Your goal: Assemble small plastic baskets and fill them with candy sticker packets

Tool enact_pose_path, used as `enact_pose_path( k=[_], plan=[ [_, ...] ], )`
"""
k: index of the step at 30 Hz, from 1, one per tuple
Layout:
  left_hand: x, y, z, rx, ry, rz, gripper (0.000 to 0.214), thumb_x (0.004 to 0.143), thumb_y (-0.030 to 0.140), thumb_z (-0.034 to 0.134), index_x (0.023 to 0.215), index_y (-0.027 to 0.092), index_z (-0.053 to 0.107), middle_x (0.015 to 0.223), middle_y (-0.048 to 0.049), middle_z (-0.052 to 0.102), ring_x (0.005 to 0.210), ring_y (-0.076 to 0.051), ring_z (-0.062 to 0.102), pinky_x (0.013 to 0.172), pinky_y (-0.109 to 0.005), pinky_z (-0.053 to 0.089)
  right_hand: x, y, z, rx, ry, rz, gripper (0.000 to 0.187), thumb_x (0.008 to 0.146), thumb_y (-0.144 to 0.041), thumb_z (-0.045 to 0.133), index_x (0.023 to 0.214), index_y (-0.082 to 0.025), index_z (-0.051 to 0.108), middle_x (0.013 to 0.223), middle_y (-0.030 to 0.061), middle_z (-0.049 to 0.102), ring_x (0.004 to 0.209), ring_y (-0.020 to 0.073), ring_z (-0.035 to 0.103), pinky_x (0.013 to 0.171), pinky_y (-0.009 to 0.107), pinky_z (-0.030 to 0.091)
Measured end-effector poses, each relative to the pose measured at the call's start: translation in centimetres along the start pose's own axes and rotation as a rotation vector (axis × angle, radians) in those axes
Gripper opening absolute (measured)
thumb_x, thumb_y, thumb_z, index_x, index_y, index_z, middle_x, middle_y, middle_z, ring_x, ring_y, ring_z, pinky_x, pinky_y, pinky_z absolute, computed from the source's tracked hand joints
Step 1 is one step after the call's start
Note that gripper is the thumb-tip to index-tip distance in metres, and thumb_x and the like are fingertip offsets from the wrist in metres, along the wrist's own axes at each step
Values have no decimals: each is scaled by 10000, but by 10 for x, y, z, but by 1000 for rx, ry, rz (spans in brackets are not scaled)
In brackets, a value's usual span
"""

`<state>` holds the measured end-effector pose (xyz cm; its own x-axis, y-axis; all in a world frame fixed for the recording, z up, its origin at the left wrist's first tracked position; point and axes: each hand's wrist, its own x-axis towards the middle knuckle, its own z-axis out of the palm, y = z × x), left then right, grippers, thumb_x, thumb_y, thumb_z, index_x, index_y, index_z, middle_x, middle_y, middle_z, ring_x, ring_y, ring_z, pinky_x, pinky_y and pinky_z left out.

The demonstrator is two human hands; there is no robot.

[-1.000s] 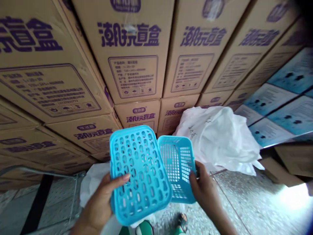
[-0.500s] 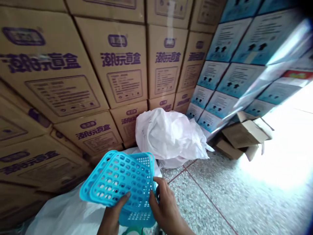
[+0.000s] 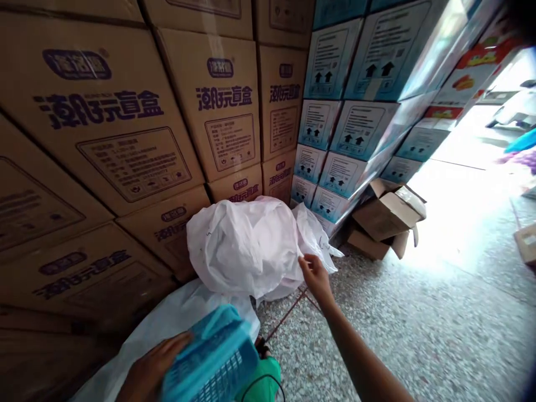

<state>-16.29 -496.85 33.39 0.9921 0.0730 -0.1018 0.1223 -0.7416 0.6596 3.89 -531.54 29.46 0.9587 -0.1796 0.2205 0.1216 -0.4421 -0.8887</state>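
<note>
While our left hand (image 3: 146, 371) grips the blue baskets (image 3: 209, 360) low at our knee, our right hand (image 3: 314, 276) pinches the white bag (image 3: 243, 245).
Held one-handed by an edge, we judge the baskets could slip as we tug the bag.

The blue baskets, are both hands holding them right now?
No. Only the left hand holds the blue baskets; the right hand is stretched out to the white plastic bag by the cartons.
</note>
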Motion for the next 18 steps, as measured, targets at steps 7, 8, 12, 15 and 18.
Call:
enact_pose_path(
  k=[7, 8, 12, 15, 18],
  plan=[
    [121, 40, 12, 646, -402, 175, 786, 537, -67, 382, 1271, 174, 529, 1507, -71, 253, 1350, -266, 318, 1093, -472, 277, 56, -52, 91, -237, -375, -452, 581, 706, -423, 676, 1199, -150, 533, 1098, 135, 625, 980, 266, 584, 826, 385, 469],
    [134, 42, 13, 627, -414, 207, 768, 553, -71, 377, 1270, 162, 524, 1513, -75, 228, 1373, -253, 272, 1102, -469, 259, 63, -64, 100, -281, -435, -525, 435, 729, -347, 656, 1115, -155, 593, 985, 110, 662, 907, 248, 607, 797, 360, 473],
    [175, 39, 20, 562, -425, 339, 600, 578, -55, 419, 1120, 120, 606, 1525, -95, 162, 1416, -210, 119, 1140, -436, 163, 137, -122, 99, -263, -424, -566, 222, 857, -215, 450, 945, -153, 644, 789, 53, 660, 701, 163, 608, 655, 264, 461],
    [199, 41, 25, 573, -400, 395, 431, 583, -27, 467, 950, 101, 654, 1527, -109, 151, 1424, -208, 50, 1155, -432, 56, 218, -183, 72, -106, -227, -633, 229, 841, -221, 478, 997, -153, 631, 813, 18, 666, 683, 131, 604, 611, 235, 451],
    [218, 49, 26, 556, -366, 399, 385, 586, -12, 496, 903, 121, 669, 1515, -102, 215, 1423, -215, 76, 1153, -428, -17, 287, -244, 49, -105, -99, -830, 252, 840, -235, 450, 920, -102, 649, 847, 12, 675, 754, 101, 609, 612, 206, 416]
  ],
)
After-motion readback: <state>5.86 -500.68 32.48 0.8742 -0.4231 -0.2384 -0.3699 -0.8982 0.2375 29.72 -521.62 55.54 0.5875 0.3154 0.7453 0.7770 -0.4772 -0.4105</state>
